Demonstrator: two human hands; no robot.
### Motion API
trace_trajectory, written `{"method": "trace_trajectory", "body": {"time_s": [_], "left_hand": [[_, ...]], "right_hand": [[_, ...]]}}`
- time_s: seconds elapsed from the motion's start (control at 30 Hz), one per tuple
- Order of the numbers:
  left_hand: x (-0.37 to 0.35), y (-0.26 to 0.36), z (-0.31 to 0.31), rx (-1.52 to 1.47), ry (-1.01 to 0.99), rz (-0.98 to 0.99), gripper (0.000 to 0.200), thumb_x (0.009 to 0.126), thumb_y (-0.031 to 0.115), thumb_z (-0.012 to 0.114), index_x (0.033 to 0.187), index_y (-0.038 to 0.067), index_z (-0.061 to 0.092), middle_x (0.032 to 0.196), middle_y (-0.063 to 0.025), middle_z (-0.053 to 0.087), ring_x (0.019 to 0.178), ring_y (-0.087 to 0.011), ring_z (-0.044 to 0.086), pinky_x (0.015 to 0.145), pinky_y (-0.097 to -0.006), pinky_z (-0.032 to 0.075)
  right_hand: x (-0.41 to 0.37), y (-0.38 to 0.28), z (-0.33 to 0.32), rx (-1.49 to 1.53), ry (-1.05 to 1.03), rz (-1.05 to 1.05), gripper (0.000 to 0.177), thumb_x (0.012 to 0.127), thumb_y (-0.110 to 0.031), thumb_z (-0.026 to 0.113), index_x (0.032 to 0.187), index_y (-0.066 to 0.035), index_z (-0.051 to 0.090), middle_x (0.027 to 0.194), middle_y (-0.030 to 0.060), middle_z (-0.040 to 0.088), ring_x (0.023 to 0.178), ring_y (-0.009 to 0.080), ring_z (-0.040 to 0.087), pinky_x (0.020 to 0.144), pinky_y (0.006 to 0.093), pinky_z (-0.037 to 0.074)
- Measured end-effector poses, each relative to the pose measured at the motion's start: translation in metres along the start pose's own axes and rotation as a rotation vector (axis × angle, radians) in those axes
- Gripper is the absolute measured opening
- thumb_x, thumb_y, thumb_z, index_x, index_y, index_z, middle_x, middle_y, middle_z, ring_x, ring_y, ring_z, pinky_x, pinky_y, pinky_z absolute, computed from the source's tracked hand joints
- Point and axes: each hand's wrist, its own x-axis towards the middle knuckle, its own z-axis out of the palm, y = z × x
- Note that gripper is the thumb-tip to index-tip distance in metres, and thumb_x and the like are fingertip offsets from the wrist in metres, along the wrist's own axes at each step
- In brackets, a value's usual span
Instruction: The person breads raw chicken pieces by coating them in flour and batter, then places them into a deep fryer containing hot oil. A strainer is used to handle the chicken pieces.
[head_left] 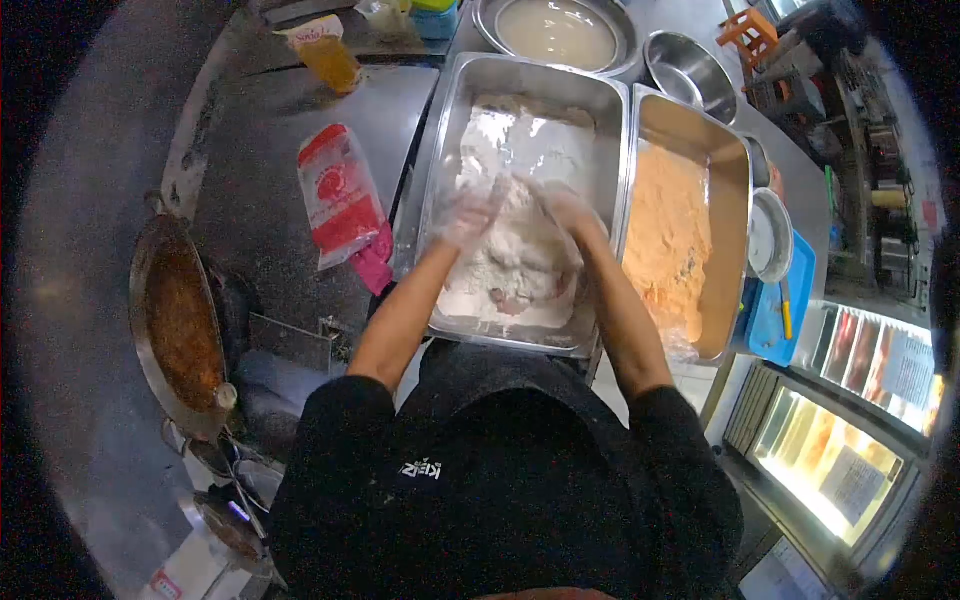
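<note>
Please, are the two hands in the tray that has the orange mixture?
No, the left hand and the right hand are both at the white flour, in the tray beside the orange mixture.

On the left counter, a red-and-clear plastic bag touching a crumpled pink item; farther off, a packet of yellow contents; at far left, a wide wok of brown contents; far right, an orange plastic item; nearer, a yellow-handled tool on a blue tray; near right, a lit cabinet
</note>
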Motion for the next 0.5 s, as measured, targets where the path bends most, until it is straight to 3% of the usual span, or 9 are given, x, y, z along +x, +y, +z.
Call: {"method": "trace_trajectory", "body": {"time_s": [0.07,0.1,0.2,0.27,0.33,0.4,0.47,0.5], "left_hand": [[0.021,-0.018,0.007,0.088,-0.029,-0.201,0.045,0.091,0.027,0.033,0.127,0.001,0.035,0.116,-0.0152,0.044,0.1,-0.0256,0.045,0.088,-0.0348,0.036],[0.015,-0.013,0.012,0.05,-0.002,-0.203,0.046,0.091,0.028,0.032,0.128,0.001,0.034,0.119,-0.0154,0.042,0.104,-0.0263,0.043,0.091,-0.0352,0.034],[0.005,0.003,0.024,-0.019,-0.031,-0.206,0.049,0.09,0.03,0.031,0.131,0.002,0.032,0.13,-0.0159,0.037,0.117,-0.0287,0.038,0.101,-0.0367,0.027],[-0.007,-0.004,0.038,-0.219,-0.08,-0.011,0.049,0.09,0.028,0.031,0.13,0.0,0.032,0.131,-0.0192,0.036,0.119,-0.03,0.038,0.102,-0.0363,0.029],[-0.035,-0.028,0.047,-0.421,-0.133,0.219,0.047,0.09,0.022,0.031,0.128,-0.005,0.032,0.127,-0.0253,0.039,0.114,-0.0312,0.043,0.097,-0.0345,0.036],[-0.037,-0.065,0.062,-0.971,-0.239,0.197,0.044,0.09,0.018,0.032,0.126,-0.006,0.034,0.121,-0.0264,0.043,0.107,-0.0296,0.048,0.091,-0.0334,0.042],[-0.037,-0.096,0.081,-1.866,-0.395,-0.147,0.041,0.089,0.016,0.033,0.125,-0.004,0.037,0.115,-0.0226,0.051,0.097,-0.0253,0.055,0.084,-0.0328,0.047],[-0.028,-0.1,0.081,-1.394,-0.306,-0.143,0.044,0.088,0.025,0.037,0.124,-0.001,0.04,0.115,-0.0186,0.052,0.096,-0.0222,0.056,0.084,-0.0314,0.047]], "right_hand": [[0.038,0.02,0.006,-0.123,-0.027,0.03,0.05,0.084,-0.046,0.044,0.116,-0.009,0.054,0.105,0.0158,0.058,0.096,0.0233,0.054,0.082,0.0366,0.043],[0.044,0.021,0.016,-0.087,-0.049,0.052,0.05,0.083,-0.046,0.046,0.116,-0.009,0.054,0.106,0.0146,0.058,0.097,0.0223,0.053,0.082,0.0358,0.043],[0.025,0.008,0.042,0.408,-0.169,0.224,0.054,0.079,-0.045,0.053,0.116,-0.007,0.053,0.111,0.011,0.056,0.099,0.019,0.05,0.084,0.0335,0.041],[0.001,-0.008,0.045,0.506,-0.252,0.292,0.056,0.076,-0.044,0.058,0.117,-0.005,0.053,0.114,0.0086,0.055,0.101,0.0168,0.049,0.085,0.032,0.04],[-0.023,-0.025,0.032,0.164,-0.329,0.082,0.054,0.078,-0.043,0.055,0.117,-0.005,0.052,0.117,0.0128,0.052,0.102,0.0204,0.049,0.086,0.0355,0.04],[-0.028,-0.011,0.026,-0.029,-0.324,-0.102,0.052,0.081,-0.043,0.051,0.116,-0.005,0.052,0.118,0.0167,0.051,0.101,0.0237,0.051,0.086,0.0382,0.042],[-0.031,0.01,0.026,-0.072,-0.244,-0.25,0.052,0.085,-0.045,0.045,0.115,-0.003,0.052,0.116,0.0203,0.051,0.097,0.0269,0.054,0.084,0.04,0.044],[-0.03,0.016,0.016,0.026,-0.316,-0.108,0.048,0.086,-0.041,0.044,0.115,-0.003,0.051,0.112,0.0189,0.053,0.096,0.0246,0.055,0.084,0.0373,0.043]]}}
